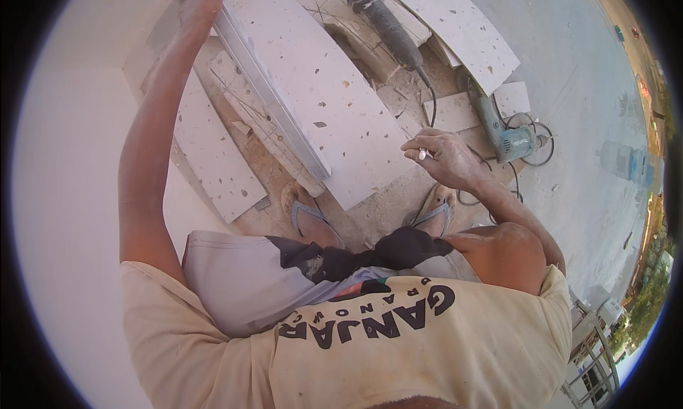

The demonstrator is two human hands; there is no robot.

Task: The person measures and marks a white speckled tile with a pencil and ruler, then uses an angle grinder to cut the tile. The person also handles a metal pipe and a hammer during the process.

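Left hand point(201, 4): at the far end of the metal straightedge point(271, 96), top edge of view. Fingers partly cut off, so can't tell if the grip is closed round the bar or just pressing on it.

Right hand point(452, 160): grip closed on a short white stick point(422, 153), pinched between the fingers, tip poking out. Too small to say pen or cigarette. Hand is over the near right corner of the white speckled slab point(320, 74); contact with the slab not clear.

Straightedge runs lengthwise along the slab's left edge, near end close to the slab's near left corner. Off that edge: a rough broken strip point(249, 110), then a narrower speckled offcut point(213, 153) alongside.

Off the slab's right edge: angle grinder point(388, 28), dark body, head away from the person, power cord point(432, 99) trailing toward the near end. Another speckled slab point(462, 32) beyond it. Teal power tool point(514, 143) sits near that one's near corner, cable looped beside it.

Feet in flip-flops: left point(311, 213) and right point(435, 211), both by the main slab's near end. Clear blue plastic water jug point(626, 163) well apart, far right on the pale ground point(569, 210).
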